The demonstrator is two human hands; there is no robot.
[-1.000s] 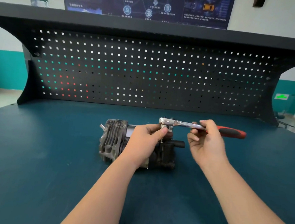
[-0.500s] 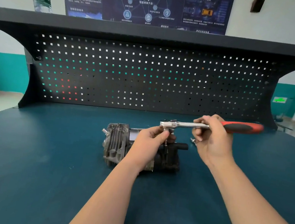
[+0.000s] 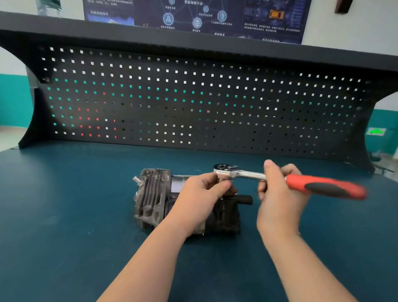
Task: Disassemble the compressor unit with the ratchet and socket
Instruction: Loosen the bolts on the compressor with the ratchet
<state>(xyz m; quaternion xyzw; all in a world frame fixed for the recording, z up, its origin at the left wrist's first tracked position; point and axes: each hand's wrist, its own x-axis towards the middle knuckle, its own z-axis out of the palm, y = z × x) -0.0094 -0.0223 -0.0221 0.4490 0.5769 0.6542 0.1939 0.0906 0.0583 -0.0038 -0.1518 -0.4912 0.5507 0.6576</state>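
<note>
Ratchet (image 3: 275, 179) above compressor unit (image 3: 162, 198), right hand (image 3: 280, 201) on shaft, left hand (image 3: 201, 196) at head.

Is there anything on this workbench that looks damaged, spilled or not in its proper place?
Nothing stands out. The grey finned metal compressor unit lies on its side on the blue bench top, looking worn. The left hand pinches the socket; the right hand holds the red-handled ratchet level above it.
</note>
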